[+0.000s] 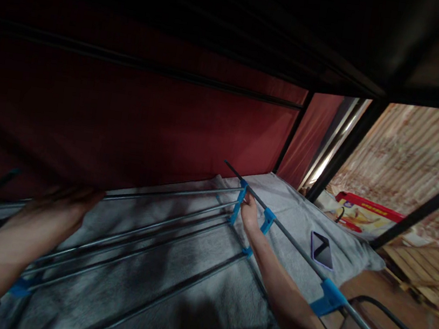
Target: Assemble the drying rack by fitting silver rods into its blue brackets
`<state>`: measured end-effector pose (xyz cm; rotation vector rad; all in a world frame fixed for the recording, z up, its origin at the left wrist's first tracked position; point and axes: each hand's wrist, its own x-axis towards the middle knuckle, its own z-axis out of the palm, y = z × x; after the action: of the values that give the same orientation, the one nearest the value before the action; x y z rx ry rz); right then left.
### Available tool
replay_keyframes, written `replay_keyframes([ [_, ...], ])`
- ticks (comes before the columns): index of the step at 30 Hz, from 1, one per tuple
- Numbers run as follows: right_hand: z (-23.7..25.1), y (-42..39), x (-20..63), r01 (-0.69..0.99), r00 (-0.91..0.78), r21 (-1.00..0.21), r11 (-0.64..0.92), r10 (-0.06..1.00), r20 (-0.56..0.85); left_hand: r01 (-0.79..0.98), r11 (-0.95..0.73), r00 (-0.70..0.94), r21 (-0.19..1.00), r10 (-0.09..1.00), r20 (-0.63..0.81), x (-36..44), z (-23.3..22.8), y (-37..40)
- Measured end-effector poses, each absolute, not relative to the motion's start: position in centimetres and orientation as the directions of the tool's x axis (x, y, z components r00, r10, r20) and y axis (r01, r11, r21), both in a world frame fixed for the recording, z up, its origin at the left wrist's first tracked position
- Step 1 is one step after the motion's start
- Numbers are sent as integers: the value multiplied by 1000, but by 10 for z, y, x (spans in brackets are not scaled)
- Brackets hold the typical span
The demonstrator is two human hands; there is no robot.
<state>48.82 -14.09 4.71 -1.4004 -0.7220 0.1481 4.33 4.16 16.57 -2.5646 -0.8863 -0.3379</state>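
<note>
The grey tubular metal rack (299, 248) with blue plastic joints (240, 203) sits on a grey fleecy blanket (294, 198) before a dark red wall (192, 128). My right hand (251, 212), arm outstretched, grips it beside a joint; my left hand (69, 200) lies over a tube (172, 193), how closed I can't tell.

I see the person's bare, blurred left hand (69, 202), back upward, at their ten o'clock; bare right hand (250, 212), fingers partly hidden, near twelve.

smooth, shiny metal rods (298, 245); plastic joints (329, 298); matt, fuzzy cloth (190, 258); rough corrugated-metal wall (420, 154).
</note>
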Motion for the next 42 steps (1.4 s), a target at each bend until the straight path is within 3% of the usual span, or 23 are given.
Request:
replay_keyframes([
  [5,44,-147,489,241,849,-957,160,443,287,690,-646,723,-327,590,359,57,179,-2],
  [8,36,-147,494,282,828,-946,159,458,324,732,-611,681,-302,647,342,61,181,-14],
  [13,28,-149,496,326,798,-931,162,481,363,753,-609,654,-250,650,388,60,170,-15],
  [23,20,-160,490,207,844,-973,104,484,231,741,-624,666,-249,636,389,58,152,-21],
  [42,20,-164,494,183,824,-981,69,533,192,761,-598,643,-252,646,411,51,152,-34],
])
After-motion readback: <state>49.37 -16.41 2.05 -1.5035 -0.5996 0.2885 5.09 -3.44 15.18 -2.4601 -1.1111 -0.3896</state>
